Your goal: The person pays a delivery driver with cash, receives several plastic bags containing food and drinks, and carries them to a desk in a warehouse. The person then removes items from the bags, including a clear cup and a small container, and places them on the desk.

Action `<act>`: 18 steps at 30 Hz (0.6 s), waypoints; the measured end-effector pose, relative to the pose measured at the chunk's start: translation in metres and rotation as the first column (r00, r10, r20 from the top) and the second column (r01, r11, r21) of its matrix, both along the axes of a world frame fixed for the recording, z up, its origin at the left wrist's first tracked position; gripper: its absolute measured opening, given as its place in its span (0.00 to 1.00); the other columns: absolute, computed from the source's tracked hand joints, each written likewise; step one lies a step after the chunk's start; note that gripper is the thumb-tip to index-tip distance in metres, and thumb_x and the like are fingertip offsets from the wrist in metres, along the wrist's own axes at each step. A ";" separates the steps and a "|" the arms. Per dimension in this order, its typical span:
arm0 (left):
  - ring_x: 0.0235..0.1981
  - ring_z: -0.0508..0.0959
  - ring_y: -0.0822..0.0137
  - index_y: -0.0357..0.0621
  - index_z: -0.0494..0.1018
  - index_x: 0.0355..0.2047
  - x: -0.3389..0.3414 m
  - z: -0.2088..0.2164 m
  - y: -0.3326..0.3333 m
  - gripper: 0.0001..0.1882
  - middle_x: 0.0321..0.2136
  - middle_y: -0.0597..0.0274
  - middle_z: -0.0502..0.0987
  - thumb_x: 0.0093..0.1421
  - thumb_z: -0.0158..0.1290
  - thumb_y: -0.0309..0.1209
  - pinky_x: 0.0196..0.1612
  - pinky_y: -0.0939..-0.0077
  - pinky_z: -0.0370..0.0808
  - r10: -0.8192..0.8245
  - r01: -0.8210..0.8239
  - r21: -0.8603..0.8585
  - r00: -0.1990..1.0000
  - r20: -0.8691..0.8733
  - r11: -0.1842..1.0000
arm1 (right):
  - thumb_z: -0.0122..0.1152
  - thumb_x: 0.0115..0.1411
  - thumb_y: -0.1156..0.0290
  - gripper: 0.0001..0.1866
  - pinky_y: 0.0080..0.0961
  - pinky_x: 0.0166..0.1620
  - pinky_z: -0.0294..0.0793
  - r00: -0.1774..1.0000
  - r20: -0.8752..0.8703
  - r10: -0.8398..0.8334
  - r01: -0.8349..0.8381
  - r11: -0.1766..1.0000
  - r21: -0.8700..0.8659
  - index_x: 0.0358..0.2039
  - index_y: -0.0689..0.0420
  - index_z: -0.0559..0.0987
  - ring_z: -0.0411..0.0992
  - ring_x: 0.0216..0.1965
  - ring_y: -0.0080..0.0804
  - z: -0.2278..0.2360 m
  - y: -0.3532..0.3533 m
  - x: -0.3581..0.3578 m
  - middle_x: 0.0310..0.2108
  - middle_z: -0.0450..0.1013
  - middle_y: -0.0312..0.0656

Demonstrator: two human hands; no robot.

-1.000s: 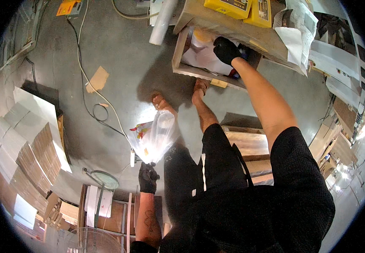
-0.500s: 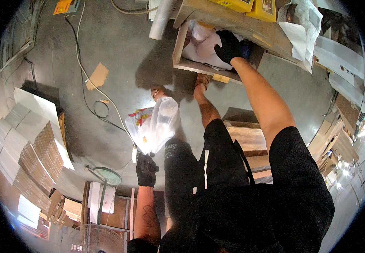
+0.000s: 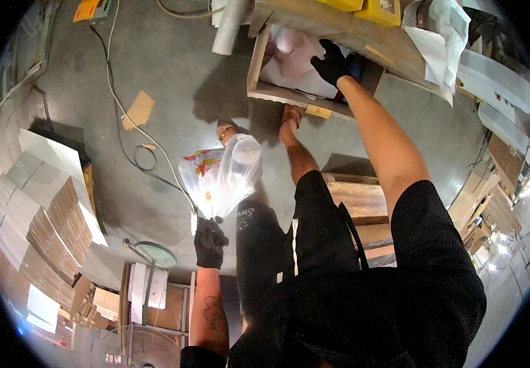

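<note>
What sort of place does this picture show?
Probably a workshop or packing area: a cardboard stack at the left, a wooden bench with an open drawer, and a plain grey floor.

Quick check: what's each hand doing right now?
Left hand: closed, holding the plastic bag.
Right hand: over the open drawer, thumb apart from the fingers; whether it grips the white material cannot be told.

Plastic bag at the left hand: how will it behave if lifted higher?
The plastic bag is probably floppy, given its creased, thin-looking film. It may swing or twist, since the left hand seems to grip only its gathered end.
</note>
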State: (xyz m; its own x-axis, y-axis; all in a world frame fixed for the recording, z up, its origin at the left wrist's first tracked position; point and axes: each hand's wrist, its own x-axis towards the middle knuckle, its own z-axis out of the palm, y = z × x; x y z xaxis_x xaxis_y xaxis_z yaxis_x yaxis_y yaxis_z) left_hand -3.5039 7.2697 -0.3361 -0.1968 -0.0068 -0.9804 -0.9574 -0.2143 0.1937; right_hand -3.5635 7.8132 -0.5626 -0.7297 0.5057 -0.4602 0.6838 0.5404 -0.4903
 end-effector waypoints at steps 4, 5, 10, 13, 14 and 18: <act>0.16 0.62 0.74 0.51 0.68 0.34 0.004 -0.009 -0.009 0.16 0.22 0.70 0.68 0.65 0.46 0.50 0.20 0.74 0.61 -0.034 0.034 0.055 0.999 0.005 0.998 | 0.59 0.54 0.48 0.44 0.38 0.66 0.56 0.994 0.023 -0.107 0.105 0.992 0.074 0.65 0.59 0.57 0.54 0.66 0.50 -0.017 -0.009 -0.009 0.65 0.54 0.55; 0.16 0.62 0.74 0.50 0.69 0.35 0.009 -0.013 -0.013 0.17 0.21 0.70 0.67 0.66 0.45 0.50 0.20 0.74 0.61 0.017 -0.019 0.074 1.000 0.023 0.997 | 0.59 0.54 0.47 0.45 0.38 0.66 0.57 0.992 0.029 -0.124 0.119 0.983 0.142 0.65 0.59 0.57 0.54 0.66 0.50 -0.021 -0.012 -0.011 0.65 0.53 0.55; 0.16 0.61 0.75 0.48 0.71 0.39 0.012 -0.017 -0.012 0.19 0.18 0.72 0.65 0.67 0.42 0.49 0.20 0.74 0.59 -0.058 0.058 0.046 0.998 -0.009 0.997 | 0.60 0.54 0.47 0.43 0.40 0.64 0.58 0.985 -0.093 -0.145 0.164 0.952 0.258 0.63 0.59 0.60 0.56 0.64 0.52 -0.041 -0.013 0.003 0.63 0.56 0.55; 0.14 0.61 0.75 0.48 0.71 0.38 0.011 -0.014 -0.003 0.19 0.16 0.73 0.64 0.68 0.41 0.50 0.19 0.74 0.58 -0.008 0.010 -0.037 0.999 0.044 0.999 | 0.65 0.53 0.53 0.37 0.43 0.63 0.58 0.924 -0.353 0.149 0.018 0.903 0.429 0.59 0.60 0.66 0.59 0.61 0.54 -0.021 -0.028 0.023 0.57 0.64 0.55; 0.14 0.61 0.75 0.49 0.71 0.36 0.012 -0.013 -0.003 0.19 0.16 0.72 0.65 0.68 0.41 0.49 0.18 0.74 0.59 0.051 -0.050 -0.022 0.998 0.048 0.999 | 0.65 0.54 0.56 0.36 0.43 0.63 0.57 0.914 -0.325 0.242 -0.068 0.882 0.467 0.59 0.60 0.66 0.59 0.61 0.54 0.007 -0.047 0.033 0.57 0.64 0.55; 0.12 0.61 0.74 0.51 0.69 0.32 0.013 -0.007 0.003 0.17 0.16 0.70 0.65 0.69 0.39 0.47 0.17 0.76 0.62 0.030 -0.031 -0.084 1.000 -0.010 0.996 | 0.64 0.58 0.65 0.27 0.38 0.58 0.65 0.965 -0.239 0.106 -0.111 0.994 -0.011 0.56 0.58 0.69 0.67 0.56 0.48 0.123 -0.135 0.076 0.54 0.68 0.52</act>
